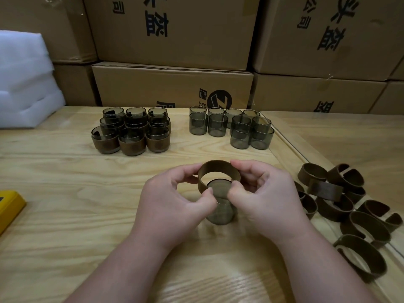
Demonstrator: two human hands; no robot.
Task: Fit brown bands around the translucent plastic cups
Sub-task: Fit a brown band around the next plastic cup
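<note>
We've got one band [219,171] pinched between both hands, right over a cup [221,209] that sits on the table [65,193]. Our left hand [175,200] grips the band's left side, thumb and fingers closed on it; our right hand [264,195] does the same on the right side, thumb tip pressed on the near edge. The band is held as an open ring, tilted toward us, with its lower edge around the cup's top — how far down it has gone is hard to tell, since our thumbs cover that part.

Everything else, placed from that cup:
- Behind and to the left — the banded cups [131,132], packed tight and stacked in layers.
- Behind and a bit right — the plain cups [231,127], also stacked, in two small clusters.
- To the right, well apart, a loose pile of bands [349,206] lying every which way.
- Far left, a yellow thing [9,206] at the frame edge; can't tell what it is.
- Far back left, white foam [24,82].
- Along the back, cartons [175,40] stacked behind the table.
</note>
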